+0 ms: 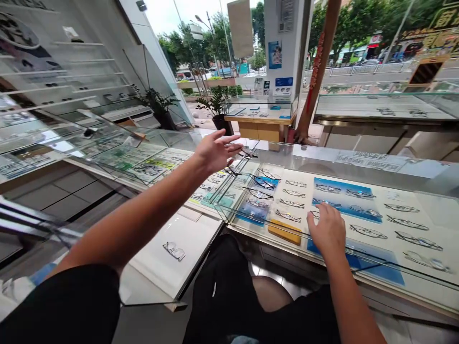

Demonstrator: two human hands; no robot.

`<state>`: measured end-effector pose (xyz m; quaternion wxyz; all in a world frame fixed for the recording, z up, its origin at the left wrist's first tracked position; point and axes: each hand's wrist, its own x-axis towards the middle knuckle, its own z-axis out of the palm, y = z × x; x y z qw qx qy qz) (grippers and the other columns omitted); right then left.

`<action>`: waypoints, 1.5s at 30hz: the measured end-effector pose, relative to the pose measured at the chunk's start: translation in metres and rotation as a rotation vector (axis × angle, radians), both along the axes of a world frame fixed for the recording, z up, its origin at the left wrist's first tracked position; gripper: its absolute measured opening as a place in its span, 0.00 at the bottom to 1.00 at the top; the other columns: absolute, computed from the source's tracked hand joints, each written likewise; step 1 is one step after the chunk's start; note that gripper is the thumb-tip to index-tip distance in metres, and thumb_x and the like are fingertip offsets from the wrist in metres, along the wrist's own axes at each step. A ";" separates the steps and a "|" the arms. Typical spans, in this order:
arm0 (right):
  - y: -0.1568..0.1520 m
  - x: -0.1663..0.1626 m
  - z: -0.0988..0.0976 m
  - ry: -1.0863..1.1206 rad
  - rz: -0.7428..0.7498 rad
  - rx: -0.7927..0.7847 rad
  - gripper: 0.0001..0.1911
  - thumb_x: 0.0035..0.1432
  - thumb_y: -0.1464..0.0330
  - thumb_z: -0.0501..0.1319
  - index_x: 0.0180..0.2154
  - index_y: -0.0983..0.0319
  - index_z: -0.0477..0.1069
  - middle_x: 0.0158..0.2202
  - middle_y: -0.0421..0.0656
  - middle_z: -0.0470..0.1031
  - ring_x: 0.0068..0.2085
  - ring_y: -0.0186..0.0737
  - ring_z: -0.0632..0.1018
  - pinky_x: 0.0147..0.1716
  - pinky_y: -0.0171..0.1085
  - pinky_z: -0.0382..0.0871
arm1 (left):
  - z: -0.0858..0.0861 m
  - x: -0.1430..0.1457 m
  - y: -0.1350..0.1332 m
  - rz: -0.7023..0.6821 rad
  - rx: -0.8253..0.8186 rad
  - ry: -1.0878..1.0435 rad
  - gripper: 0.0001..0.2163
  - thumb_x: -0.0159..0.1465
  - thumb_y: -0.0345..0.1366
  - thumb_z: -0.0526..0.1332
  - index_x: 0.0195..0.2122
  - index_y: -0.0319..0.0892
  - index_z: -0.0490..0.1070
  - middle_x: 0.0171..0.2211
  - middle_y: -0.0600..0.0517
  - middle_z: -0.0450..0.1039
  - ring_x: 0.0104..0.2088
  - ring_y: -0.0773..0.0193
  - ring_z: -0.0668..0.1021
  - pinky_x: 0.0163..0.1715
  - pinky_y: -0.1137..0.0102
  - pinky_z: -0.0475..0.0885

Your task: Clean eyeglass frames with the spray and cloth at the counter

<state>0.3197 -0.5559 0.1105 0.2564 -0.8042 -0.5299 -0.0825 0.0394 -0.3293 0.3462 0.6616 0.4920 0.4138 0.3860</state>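
- We look down from head height at a glass display table [322, 157] in an eyewear shop, with rows of glasses laid out inside it.
- Our left hand [215, 150] reaches forward over the glass top, fingers spread wide and holding nothing. It hovers just beside a dark pair of glasses [247, 154] lying on the top.
- Our right hand [328, 229] lies flat, palm down, fingers loosely open, at the near edge of the case over a blue card [339, 191]. It grips nothing.
- A yellow case [285, 231] lies inside, left of the right hand.
- Another pair [174, 250] lies on a white tray [193, 234] lower left.
- As for progress, we judge that nothing is picked up yet: the dark pair lies untouched and both hands are empty.
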 end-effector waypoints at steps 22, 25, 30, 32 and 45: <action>0.002 -0.015 0.021 0.127 0.023 -0.006 0.20 0.72 0.64 0.55 0.58 0.68 0.74 0.63 0.59 0.75 0.64 0.62 0.70 0.63 0.56 0.64 | -0.122 0.200 0.086 0.076 -0.102 0.124 0.22 0.70 0.54 0.53 0.51 0.45 0.78 0.51 0.37 0.79 0.61 0.42 0.76 0.60 0.48 0.64; 0.001 -0.015 0.022 0.134 0.028 0.008 0.19 0.72 0.65 0.56 0.57 0.68 0.74 0.62 0.59 0.75 0.64 0.63 0.70 0.63 0.57 0.64 | -0.127 0.202 0.086 0.069 -0.104 0.140 0.23 0.70 0.55 0.53 0.52 0.45 0.78 0.54 0.36 0.78 0.63 0.43 0.74 0.61 0.49 0.63; 0.001 -0.016 0.022 0.141 0.026 0.004 0.20 0.72 0.64 0.55 0.58 0.67 0.74 0.62 0.59 0.74 0.64 0.63 0.70 0.63 0.56 0.64 | -0.134 0.202 0.085 0.039 -0.110 0.178 0.25 0.70 0.57 0.52 0.51 0.45 0.78 0.61 0.35 0.74 0.68 0.41 0.70 0.63 0.50 0.63; 0.002 -0.015 0.021 0.138 0.024 -0.001 0.20 0.72 0.64 0.55 0.58 0.68 0.74 0.62 0.59 0.74 0.64 0.62 0.70 0.63 0.56 0.64 | -0.135 0.201 0.086 0.022 -0.115 0.196 0.25 0.69 0.58 0.53 0.50 0.45 0.79 0.62 0.34 0.73 0.69 0.39 0.69 0.62 0.49 0.63; 0.003 -0.015 0.019 0.119 0.015 0.009 0.20 0.72 0.65 0.56 0.58 0.68 0.75 0.62 0.59 0.75 0.64 0.62 0.71 0.62 0.55 0.65 | -0.118 0.186 0.092 -0.071 -0.144 0.287 0.23 0.67 0.57 0.56 0.43 0.45 0.82 0.62 0.30 0.73 0.63 0.32 0.74 0.62 0.38 0.63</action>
